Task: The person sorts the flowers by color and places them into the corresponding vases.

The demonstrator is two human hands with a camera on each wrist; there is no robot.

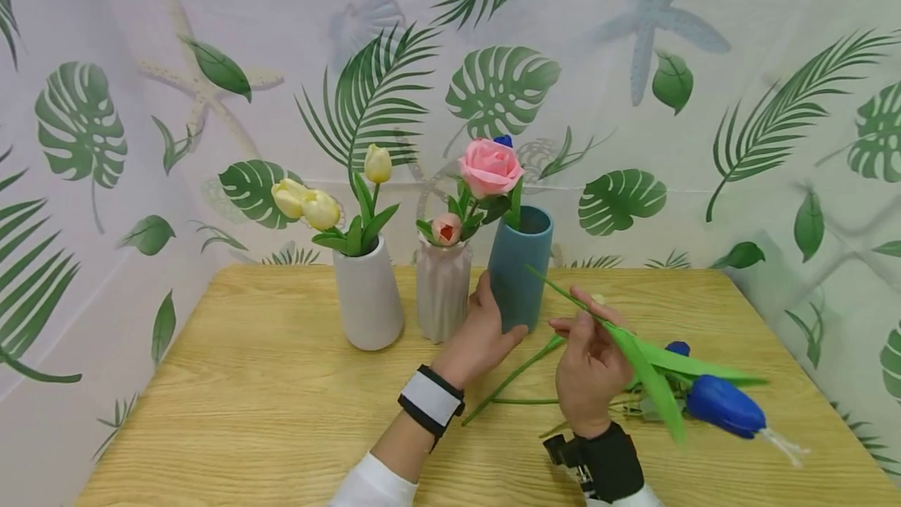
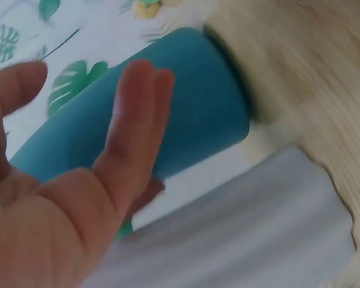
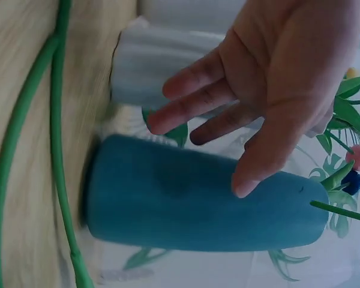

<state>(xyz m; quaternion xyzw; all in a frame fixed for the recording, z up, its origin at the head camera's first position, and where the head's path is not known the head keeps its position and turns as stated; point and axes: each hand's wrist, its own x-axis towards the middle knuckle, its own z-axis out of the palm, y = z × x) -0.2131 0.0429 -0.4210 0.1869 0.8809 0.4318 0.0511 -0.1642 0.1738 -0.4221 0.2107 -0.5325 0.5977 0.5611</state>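
One blue tulip [image 1: 725, 407] is pinched by its green stem [image 1: 572, 300] in the right hand [image 1: 593, 374], over the desk [image 1: 281, 390]; its long axis is slanted, stem end aimed up-left toward the teal vase [image 1: 519, 276], bloom at lower right. The left hand [image 1: 482, 339] is held loosely spread beside that vase; whether it is touched cannot be told. Three vases are counted, with three yellow tulips [image 1: 320, 210] in the white vase [image 1: 369, 307].

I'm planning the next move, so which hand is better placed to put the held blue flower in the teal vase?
Likely the right hand: it holds the blue flower, and the bare stem end points toward the teal vase. The left hand is beside that vase, holding no flower.
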